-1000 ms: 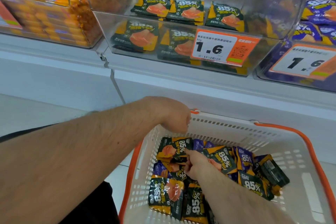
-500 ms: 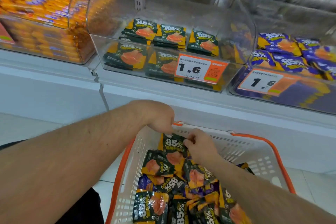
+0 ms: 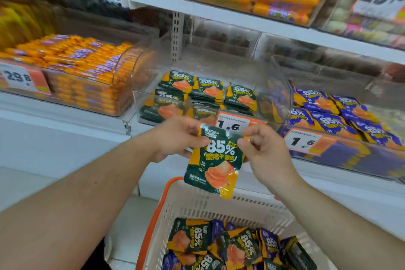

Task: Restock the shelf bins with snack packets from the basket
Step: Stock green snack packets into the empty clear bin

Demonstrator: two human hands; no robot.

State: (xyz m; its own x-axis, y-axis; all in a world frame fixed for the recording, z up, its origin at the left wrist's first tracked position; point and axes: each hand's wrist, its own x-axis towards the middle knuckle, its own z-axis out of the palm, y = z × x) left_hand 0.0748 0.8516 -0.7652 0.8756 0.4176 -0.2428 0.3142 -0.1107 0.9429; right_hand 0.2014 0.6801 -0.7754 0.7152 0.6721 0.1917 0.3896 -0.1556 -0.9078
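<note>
Here both hands, left and right, pinch one green packet above the basket; blue ones alongside risk landing in the wrong bin.

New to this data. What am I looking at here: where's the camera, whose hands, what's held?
No robot here: a person wears one wide-angle camera on the head, which looks forward and down. The left hand and right hand both pinch the top of one green packet, held up in front of a clear bin that holds the same green packets. Below is a white basket with an orange rim, holding green and purple packets. The bin to the right holds purple packets; the bin to the left holds orange sausages.
</note>
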